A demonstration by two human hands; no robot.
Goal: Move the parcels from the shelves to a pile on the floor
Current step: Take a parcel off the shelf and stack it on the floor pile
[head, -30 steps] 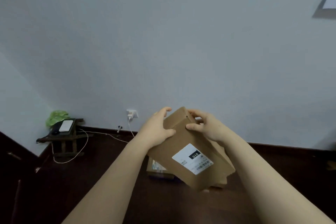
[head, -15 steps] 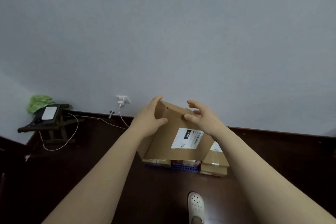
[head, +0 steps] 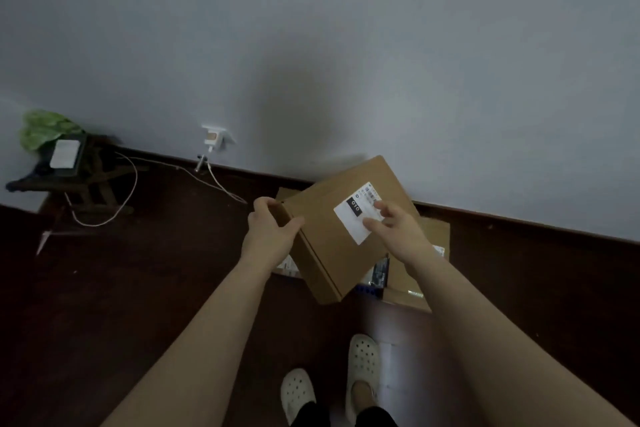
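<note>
- Right then, the placing step was in hand: the box [head: 329, 256] hung tilted over the pile [head: 433, 236] of other parcels on the floor [head: 156, 288], close against the wall [head: 311, 45].
- Whether its underside already touched the pile, I could not tell; its low near corner jutted out past the pile's front edge.
- Left hand [head: 270, 232] gripped the box's far-left corner, with the thumb laid over the top face and the fingers curled round the edge.
- Right hand [head: 398, 232] held nothing. It was spread loose, with its fingers [head: 381, 208] straight and resting on the white label [head: 353, 218] on top of the box.
- Both forearms reached well forward and down, running roughly side by side, the left a touch lower.
- Next move, by my reckoning: settle the box flat and square on the pile, then release the left-hand grip. That called for a gentle lowering, because a box left overhanging looked likely to slide off.
</note>
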